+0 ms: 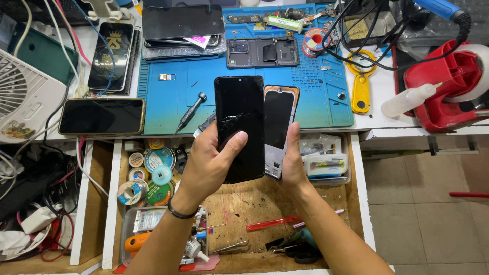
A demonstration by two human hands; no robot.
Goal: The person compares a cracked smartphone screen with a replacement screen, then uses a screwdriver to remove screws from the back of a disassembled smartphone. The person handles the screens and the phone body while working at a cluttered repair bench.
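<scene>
My left hand [206, 165] holds a black phone screen panel [239, 122] upright over the open drawer, thumb across its lower front; the glass looks cracked. Beside it, my right hand [293, 163] grips a phone frame [279, 122] with an orange rim and a dark inner plate. The two parts sit side by side, edges nearly touching. On the blue work mat [316, 102] behind lies an opened phone back [262, 52] with its insides showing.
A black precision screwdriver [189, 113] lies on the mat. Several phones [102, 116] rest at left beside a white fan [23, 97]. The wooden drawer [244, 203] holds tape rolls, a red screwdriver and tweezers. Red tape dispenser [448, 86] and yellow magnifier [360, 86] at right.
</scene>
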